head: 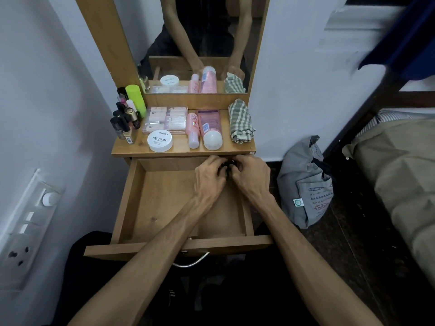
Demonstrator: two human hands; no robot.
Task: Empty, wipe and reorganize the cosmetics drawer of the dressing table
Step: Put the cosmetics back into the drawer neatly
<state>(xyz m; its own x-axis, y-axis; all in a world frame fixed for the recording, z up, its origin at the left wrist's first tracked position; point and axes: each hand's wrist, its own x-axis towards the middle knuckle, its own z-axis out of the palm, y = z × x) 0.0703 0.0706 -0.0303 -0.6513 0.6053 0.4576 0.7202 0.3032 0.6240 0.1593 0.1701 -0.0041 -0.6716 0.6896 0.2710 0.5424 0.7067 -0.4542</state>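
both hands (209,175) (250,176) curled round small dark items (227,166) at drawer (131,198) back right corner, just under tabletop (179,150) edge; items between them, equally near; long axis unclear.

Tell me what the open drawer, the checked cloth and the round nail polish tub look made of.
Drawer: wood or wood-look board, matte brown, faint grain and a knot mark.
Checked cloth: soft woven fabric, green-and-white, folded with creases.
Nail polish tub: probably plastic, smooth white lid with slight sheen.
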